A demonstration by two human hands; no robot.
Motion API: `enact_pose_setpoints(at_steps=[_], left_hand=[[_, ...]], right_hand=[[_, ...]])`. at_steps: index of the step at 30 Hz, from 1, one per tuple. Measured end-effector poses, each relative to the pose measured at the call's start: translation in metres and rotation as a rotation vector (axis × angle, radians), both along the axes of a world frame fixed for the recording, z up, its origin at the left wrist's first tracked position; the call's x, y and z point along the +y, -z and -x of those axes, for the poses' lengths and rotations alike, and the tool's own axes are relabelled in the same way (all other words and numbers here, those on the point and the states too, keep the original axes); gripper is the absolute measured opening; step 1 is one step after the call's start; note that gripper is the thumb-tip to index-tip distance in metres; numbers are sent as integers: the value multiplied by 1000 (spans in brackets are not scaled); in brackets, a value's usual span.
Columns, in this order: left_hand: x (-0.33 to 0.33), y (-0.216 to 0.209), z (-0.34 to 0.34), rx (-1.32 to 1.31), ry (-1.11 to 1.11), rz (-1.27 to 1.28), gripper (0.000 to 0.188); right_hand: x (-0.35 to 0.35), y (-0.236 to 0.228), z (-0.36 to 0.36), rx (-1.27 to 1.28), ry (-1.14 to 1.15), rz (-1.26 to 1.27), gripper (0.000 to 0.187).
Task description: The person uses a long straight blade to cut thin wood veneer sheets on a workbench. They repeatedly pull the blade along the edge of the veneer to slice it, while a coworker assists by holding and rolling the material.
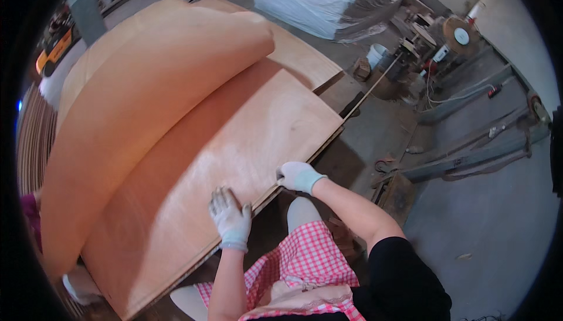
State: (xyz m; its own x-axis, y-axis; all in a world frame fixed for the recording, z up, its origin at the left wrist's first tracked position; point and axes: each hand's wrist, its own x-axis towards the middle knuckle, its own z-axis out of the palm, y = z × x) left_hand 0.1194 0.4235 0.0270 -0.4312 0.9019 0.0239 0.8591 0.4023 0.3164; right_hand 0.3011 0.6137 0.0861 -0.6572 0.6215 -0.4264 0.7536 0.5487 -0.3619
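Observation:
A pale wood sheet point(258, 127) lies on top of a stack before me. My left hand point(230, 218), in a white glove, rests flat on it near the front edge, fingers stretched out. Farther right, my right hand point(298, 177), also gloved, has its fingers curled over the same edge; the fingertips are partly hidden. A large, thin veneer sheet point(170, 80) bends up in a broad curve over the left and far part of the stack, shading the wood below it.
Another person's purple sleeve point(30, 218) shows at the far left, beside the curved veneer. Stacked sheets point(32, 145) stand behind it. A plastic-wrapped pile point(311, 1) is at the back. Machinery point(434, 39), a white bucket point(377, 55) and a metal frame point(457, 159) occupy the right side.

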Motion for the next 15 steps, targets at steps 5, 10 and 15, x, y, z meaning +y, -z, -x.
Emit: enact_pose_setpoints(at_steps=[5, 10, 15], left_hand=[[-5, -10, 0, -50, -57, 68, 90], [-12, -4, 0, 3, -42, 64, 90], [0, -23, -14, -237, -142, 91, 77]], right_hand=[[126, -10, -111, -72, 112, -216, 28], [197, 15, -165, -112, 349, -240, 26], [197, 53, -200, 197, 1089, -437, 28]])
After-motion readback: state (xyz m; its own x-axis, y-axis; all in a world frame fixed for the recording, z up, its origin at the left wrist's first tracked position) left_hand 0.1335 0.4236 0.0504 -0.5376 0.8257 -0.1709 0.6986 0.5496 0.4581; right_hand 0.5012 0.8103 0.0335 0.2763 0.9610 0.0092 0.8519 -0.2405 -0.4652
